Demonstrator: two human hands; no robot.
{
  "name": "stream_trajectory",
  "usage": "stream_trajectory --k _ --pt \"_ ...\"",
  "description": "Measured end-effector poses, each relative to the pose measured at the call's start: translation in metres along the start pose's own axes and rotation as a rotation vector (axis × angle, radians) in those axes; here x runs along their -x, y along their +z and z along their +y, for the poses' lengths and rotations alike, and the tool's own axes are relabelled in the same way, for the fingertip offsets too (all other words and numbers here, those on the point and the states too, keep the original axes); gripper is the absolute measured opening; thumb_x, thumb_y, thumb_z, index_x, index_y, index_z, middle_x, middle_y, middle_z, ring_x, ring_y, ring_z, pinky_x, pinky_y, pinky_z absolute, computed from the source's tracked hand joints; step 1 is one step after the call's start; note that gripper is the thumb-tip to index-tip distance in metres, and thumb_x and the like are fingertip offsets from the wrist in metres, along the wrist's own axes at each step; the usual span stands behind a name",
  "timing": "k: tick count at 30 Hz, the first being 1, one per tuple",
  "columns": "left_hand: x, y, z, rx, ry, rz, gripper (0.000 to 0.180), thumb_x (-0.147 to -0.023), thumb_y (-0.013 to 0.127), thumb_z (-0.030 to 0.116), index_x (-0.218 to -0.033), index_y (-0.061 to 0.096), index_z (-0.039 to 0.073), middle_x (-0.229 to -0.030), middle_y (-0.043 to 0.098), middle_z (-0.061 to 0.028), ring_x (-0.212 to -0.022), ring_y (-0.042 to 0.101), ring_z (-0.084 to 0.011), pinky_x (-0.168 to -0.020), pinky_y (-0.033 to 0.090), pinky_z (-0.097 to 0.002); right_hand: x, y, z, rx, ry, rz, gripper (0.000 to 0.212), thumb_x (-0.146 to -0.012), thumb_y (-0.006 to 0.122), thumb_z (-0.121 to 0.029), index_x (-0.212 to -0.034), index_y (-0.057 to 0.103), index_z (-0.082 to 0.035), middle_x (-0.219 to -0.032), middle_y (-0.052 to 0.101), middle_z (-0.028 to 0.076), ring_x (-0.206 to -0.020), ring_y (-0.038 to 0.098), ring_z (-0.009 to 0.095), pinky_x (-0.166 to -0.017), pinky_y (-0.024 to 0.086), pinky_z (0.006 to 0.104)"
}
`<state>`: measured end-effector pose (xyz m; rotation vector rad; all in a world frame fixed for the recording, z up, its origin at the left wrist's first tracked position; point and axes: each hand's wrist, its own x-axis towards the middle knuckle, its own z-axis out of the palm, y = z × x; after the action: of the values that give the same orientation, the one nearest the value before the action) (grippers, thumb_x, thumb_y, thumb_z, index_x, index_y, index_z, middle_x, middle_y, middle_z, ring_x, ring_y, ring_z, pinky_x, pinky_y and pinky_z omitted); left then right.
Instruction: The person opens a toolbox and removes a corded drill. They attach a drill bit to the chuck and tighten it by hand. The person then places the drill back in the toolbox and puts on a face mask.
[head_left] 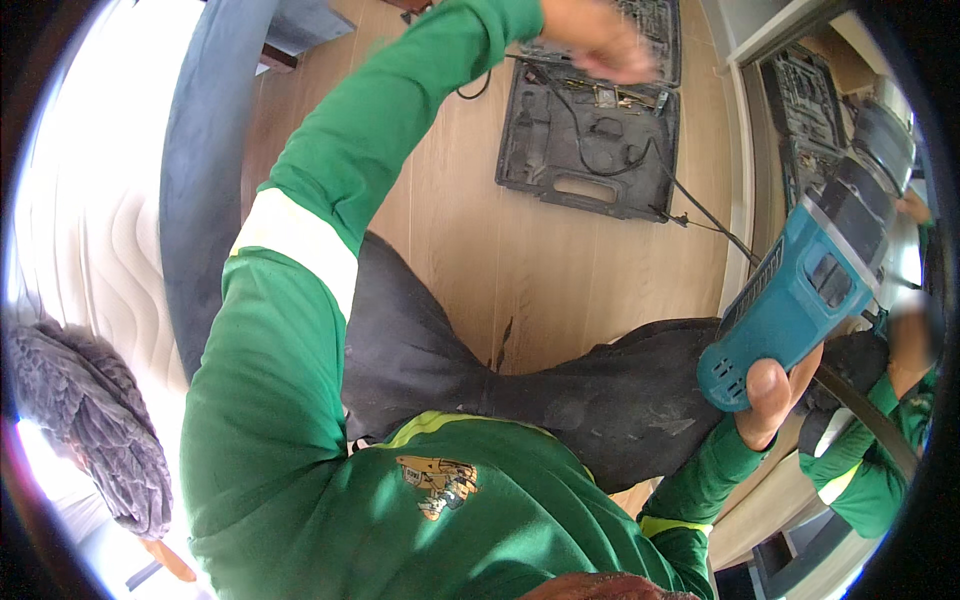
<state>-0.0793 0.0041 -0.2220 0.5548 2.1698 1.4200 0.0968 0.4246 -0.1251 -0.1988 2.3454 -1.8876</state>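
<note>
A teal and black power drill (790, 290), probably a rotary hammer, is held up at the right with its dark front end toward the upper right. My right hand (768, 395) is closed around its rear end, the thumb on the housing. At the top, my left hand (605, 45) hovers over an open black tool case (590, 195) on the floor. Motion blurs its fingers, so whether it holds anything is unclear. Metal bits (625, 97) lie by the case's hinge side. A black cable (690, 200) crosses the case and runs toward the drill.
A mirror (800, 110) at the right reflects the case and my arm. My dark-trousered legs (600, 385) are spread over the wooden floor (450, 230). Along the left are a blue-grey bed frame (205, 150), a white mattress (110, 200) and a grey plush cloth (85, 420).
</note>
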Motion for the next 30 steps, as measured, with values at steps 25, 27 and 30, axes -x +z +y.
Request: stream_trajectory --k 25,27,30 --pt "0.030 0.042 -0.242 -1.335 -0.254 0.445 0.023 -0.093 0.063 0.009 -0.114 0.071 0.009 -0.113 0.065 -0.0110 -0.110 0.068 -0.0299 -0.088 0.061 -0.0442 0.012 0.004 -0.018 -0.205 0.178 0.150 0.123 -0.065 0.088 -0.062 -0.158 0.039 0.001 -0.140 0.059 0.022 -0.120 0.064 0.037 -0.100 0.056 0.0471" --pt "0.038 0.037 -0.255 -1.368 -0.237 0.407 0.021 -0.092 0.064 0.010 -0.111 0.073 0.009 -0.114 0.066 -0.0101 -0.113 0.067 -0.0291 -0.090 0.060 -0.0432 0.009 0.001 -0.014 -0.216 0.133 0.080 0.114 -0.071 0.082 -0.061 -0.155 0.041 0.006 -0.140 0.058 0.028 -0.123 0.063 0.039 -0.103 0.055 0.0475" --pt "0.035 0.036 -0.258 -1.387 -0.236 0.349 0.018 -0.091 0.065 0.014 -0.103 0.077 0.009 -0.116 0.067 -0.0088 -0.114 0.065 -0.0290 -0.093 0.059 -0.0430 0.010 0.002 -0.012 -0.206 0.091 0.061 0.115 -0.070 0.083 -0.059 -0.154 0.041 0.008 -0.141 0.056 0.030 -0.124 0.062 0.041 -0.107 0.053 0.0491"
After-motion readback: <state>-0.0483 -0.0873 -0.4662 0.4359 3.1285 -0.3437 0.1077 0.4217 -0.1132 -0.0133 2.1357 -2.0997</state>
